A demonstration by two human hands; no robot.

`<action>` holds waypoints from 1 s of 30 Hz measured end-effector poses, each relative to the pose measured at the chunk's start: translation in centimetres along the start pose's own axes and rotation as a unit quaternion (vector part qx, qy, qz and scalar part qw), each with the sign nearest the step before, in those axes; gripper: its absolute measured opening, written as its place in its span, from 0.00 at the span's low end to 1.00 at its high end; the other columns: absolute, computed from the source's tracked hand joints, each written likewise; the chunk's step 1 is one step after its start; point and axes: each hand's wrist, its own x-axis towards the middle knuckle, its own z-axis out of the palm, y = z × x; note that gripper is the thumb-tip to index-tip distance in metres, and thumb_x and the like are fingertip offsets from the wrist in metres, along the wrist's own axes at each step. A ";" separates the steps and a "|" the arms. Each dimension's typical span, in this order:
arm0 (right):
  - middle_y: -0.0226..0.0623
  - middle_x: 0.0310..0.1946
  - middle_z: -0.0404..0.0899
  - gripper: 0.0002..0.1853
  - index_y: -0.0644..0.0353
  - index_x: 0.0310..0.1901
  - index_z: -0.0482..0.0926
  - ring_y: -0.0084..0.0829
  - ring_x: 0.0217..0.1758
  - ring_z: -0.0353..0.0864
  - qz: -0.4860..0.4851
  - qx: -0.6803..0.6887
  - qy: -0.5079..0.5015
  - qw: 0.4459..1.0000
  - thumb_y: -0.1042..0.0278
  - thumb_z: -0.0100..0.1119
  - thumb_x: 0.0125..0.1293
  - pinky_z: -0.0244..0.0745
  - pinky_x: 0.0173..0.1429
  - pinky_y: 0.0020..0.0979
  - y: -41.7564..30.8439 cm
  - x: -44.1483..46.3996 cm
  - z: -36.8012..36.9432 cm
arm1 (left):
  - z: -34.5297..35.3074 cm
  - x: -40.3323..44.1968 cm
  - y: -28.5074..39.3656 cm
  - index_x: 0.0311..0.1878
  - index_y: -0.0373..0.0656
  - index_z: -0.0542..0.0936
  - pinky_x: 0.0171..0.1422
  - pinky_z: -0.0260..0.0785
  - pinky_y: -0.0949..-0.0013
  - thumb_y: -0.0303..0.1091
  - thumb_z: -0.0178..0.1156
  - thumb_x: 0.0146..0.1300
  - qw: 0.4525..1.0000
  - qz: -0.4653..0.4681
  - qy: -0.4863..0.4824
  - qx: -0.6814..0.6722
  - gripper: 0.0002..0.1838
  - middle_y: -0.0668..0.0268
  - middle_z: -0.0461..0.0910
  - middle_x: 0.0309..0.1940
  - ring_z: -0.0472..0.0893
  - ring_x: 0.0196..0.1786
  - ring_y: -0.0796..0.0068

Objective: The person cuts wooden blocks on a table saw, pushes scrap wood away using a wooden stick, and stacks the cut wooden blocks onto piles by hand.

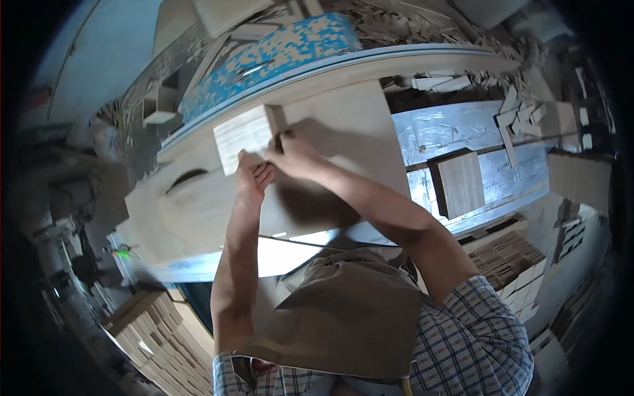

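Observation:
A pale, square-faced wooden block or stack (244,135) stands on the light wooden board (350,125), close to the long fence across it. At the near edge of the block is my left hand (253,175), its fingers curled and touching the block's near corner. My right hand (295,155) is at the block's right near corner, its fingers bent round something dark and small that I cannot make out. The two hands almost meet. A dark curved slot (187,179) shows in the board to the left.
Behind the fence (330,70) lies a blue speckled panel (290,49) with wood offcuts beyond. Another wooden block (461,185) rests on the metal surface (508,188) at right. Stacked wooden pieces (155,333) stand at lower left, more (505,257) at lower right.

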 end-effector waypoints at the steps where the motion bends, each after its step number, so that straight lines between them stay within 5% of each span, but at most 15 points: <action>1: 0.70 0.46 0.83 0.35 0.73 0.48 0.84 0.64 0.54 0.84 0.024 0.032 0.002 0.999 0.37 0.56 0.72 0.79 0.60 0.52 -2.0 -0.2 -1.3 | 0.0 0.0 0.2 0.75 0.29 0.62 0.72 0.74 0.47 0.71 0.54 0.73 1.000 -0.010 -0.011 0.012 0.50 0.45 0.77 0.62 0.81 0.64 0.50; 2: 0.63 0.50 0.85 0.33 0.66 0.49 0.87 0.60 0.55 0.85 0.053 -0.015 -0.005 0.998 0.37 0.53 0.71 0.79 0.63 0.53 -1.1 1.7 0.2 | 0.0 0.0 0.5 0.75 0.31 0.62 0.70 0.75 0.48 0.72 0.52 0.73 0.999 -0.016 -0.025 0.023 0.50 0.45 0.77 0.62 0.81 0.64 0.50; 5: 0.61 0.49 0.86 0.32 0.65 0.49 0.87 0.61 0.55 0.85 0.060 -0.094 -0.025 0.993 0.40 0.50 0.72 0.77 0.65 0.54 -2.8 2.9 0.4 | 0.3 -1.3 1.1 0.77 0.43 0.64 0.63 0.78 0.50 0.73 0.49 0.74 0.996 -0.006 -0.040 0.083 0.45 0.49 0.79 0.61 0.84 0.58 0.54; 9: 0.63 0.52 0.85 0.34 0.70 0.54 0.85 0.59 0.59 0.84 0.118 -0.089 -0.040 0.988 0.41 0.51 0.72 0.78 0.64 0.50 -3.3 3.2 0.4 | -1.1 -1.3 -0.1 0.72 0.35 0.69 0.62 0.78 0.54 0.70 0.52 0.73 0.996 0.001 -0.086 0.026 0.45 0.50 0.80 0.60 0.85 0.54 0.57; 11: 0.60 0.53 0.86 0.34 0.71 0.57 0.84 0.56 0.59 0.86 0.139 -0.100 -0.063 0.983 0.41 0.53 0.73 0.80 0.62 0.48 -3.1 3.5 0.4 | -1.6 -2.2 -1.3 0.64 0.34 0.75 0.50 0.77 0.62 0.62 0.58 0.74 0.994 0.085 -0.067 -0.003 0.36 0.56 0.84 0.48 0.84 0.44 0.66; 13: 0.45 0.60 0.83 0.34 0.70 0.65 0.78 0.35 0.61 0.83 0.185 0.019 -0.061 0.981 0.42 0.58 0.76 0.83 0.59 0.39 -3.7 2.9 0.0 | -1.2 -4.5 -2.3 0.63 0.31 0.73 0.53 0.74 0.65 0.48 0.66 0.72 0.973 0.217 0.049 -0.065 0.30 0.57 0.81 0.48 0.81 0.45 0.68; 14: 0.45 0.60 0.83 0.34 0.70 0.65 0.78 0.35 0.61 0.83 0.184 -0.001 -0.067 0.981 0.42 0.58 0.76 0.83 0.59 0.39 -3.8 2.9 -0.1 | -0.8 -4.7 -3.7 0.62 0.30 0.72 0.54 0.73 0.65 0.44 0.68 0.71 0.939 0.315 0.105 -0.095 0.29 0.58 0.80 0.49 0.79 0.44 0.69; 15: 0.42 0.58 0.84 0.34 0.69 0.65 0.78 0.35 0.58 0.84 0.183 0.023 -0.066 0.981 0.43 0.58 0.76 0.82 0.58 0.38 -3.6 2.9 -0.1 | -1.4 -7.0 -2.6 0.74 0.25 0.64 0.74 0.67 0.58 0.48 0.68 0.71 0.959 0.269 0.072 -0.057 0.42 0.46 0.78 0.63 0.78 0.66 0.56; 16: 0.40 0.57 0.85 0.33 0.68 0.65 0.78 0.34 0.55 0.84 0.181 0.050 -0.066 0.980 0.43 0.58 0.75 0.82 0.56 0.37 -4.1 2.7 -0.1 | -0.8 -5.7 -3.7 0.75 0.25 0.62 0.75 0.66 0.57 0.46 0.69 0.70 0.950 0.303 0.058 -0.056 0.43 0.41 0.72 0.69 0.75 0.70 0.50; 19: 0.39 0.52 0.86 0.30 0.69 0.60 0.81 0.32 0.52 0.84 0.152 0.040 -0.105 0.982 0.45 0.57 0.77 0.79 0.53 0.34 -2.3 3.8 -0.6 | 4.6 -3.0 -5.4 0.76 0.28 0.58 0.81 0.53 0.48 0.39 0.72 0.66 0.899 0.369 0.237 -0.010 0.44 0.32 0.59 0.70 0.61 0.75 0.36; 22: 0.41 0.51 0.86 0.30 0.71 0.55 0.83 0.33 0.52 0.83 0.123 0.051 -0.122 0.983 0.44 0.58 0.76 0.75 0.55 0.34 -1.1 4.3 -0.3 | 7.0 -3.8 -2.9 0.76 0.28 0.56 0.82 0.48 0.45 0.34 0.71 0.65 0.913 0.286 0.290 -0.014 0.45 0.33 0.58 0.69 0.57 0.74 0.34; 24: 0.43 0.51 0.85 0.32 0.72 0.56 0.82 0.34 0.52 0.83 0.177 -0.004 -0.049 0.983 0.43 0.59 0.75 0.74 0.56 0.34 -0.5 4.5 -0.1 | 6.7 -4.1 -3.0 0.79 0.20 0.48 0.84 0.46 0.46 0.35 0.70 0.64 0.926 0.265 0.269 -0.003 0.52 0.30 0.51 0.75 0.54 0.77 0.31; 28: 0.49 0.53 0.83 0.38 0.72 0.66 0.75 0.38 0.58 0.82 0.204 0.085 -0.062 0.973 0.41 0.62 0.73 0.77 0.61 0.39 -3.5 1.8 -2.3 | 6.3 -4.4 -3.1 0.79 0.23 0.51 0.84 0.49 0.48 0.29 0.72 0.62 0.916 0.293 0.272 -0.015 0.50 0.34 0.55 0.75 0.58 0.76 0.35; 30: 0.51 0.59 0.79 0.35 0.69 0.70 0.71 0.46 0.59 0.81 0.131 0.121 -0.110 0.978 0.49 0.63 0.73 0.76 0.67 0.46 -1.3 2.1 -4.2 | 6.1 -3.9 -2.6 0.79 0.25 0.53 0.84 0.51 0.49 0.27 0.73 0.60 0.925 0.277 0.248 -0.080 0.50 0.37 0.59 0.73 0.61 0.76 0.38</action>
